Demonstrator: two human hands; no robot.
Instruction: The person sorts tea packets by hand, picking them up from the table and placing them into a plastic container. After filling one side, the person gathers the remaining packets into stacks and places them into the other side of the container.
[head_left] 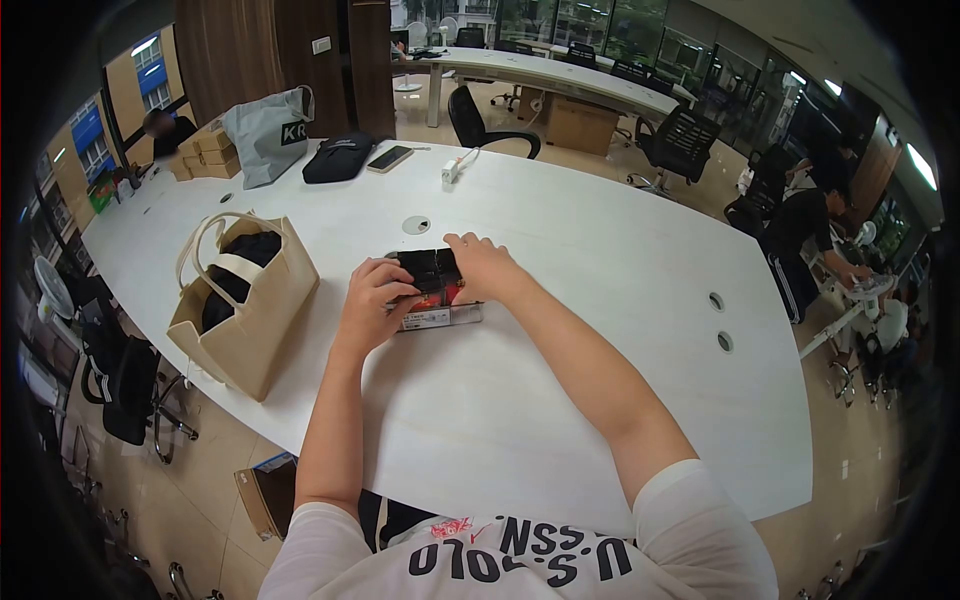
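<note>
A small box (pixel 440 319) with a pale printed label on its near side lies on the white table in front of me. Black, flat-looking pieces (pixel 427 264) with some red below them show at its top; their kind cannot be made out. My left hand (pixel 374 302) grips the left side with curled fingers, thumb near the front edge. On the opposite side, my right hand (pixel 482 268) wraps round the right edge, its fingers over the far corner. Both hands partly hide the box.
A cream tote bag (pixel 270 335) with dark cloth inside stands to the left. Farther back are a grey bag (pixel 268 138), a black pouch (pixel 338 158), a phone (pixel 390 158) and a white charger (pixel 452 172). A person (pixel 805 235) bends over at the right.
</note>
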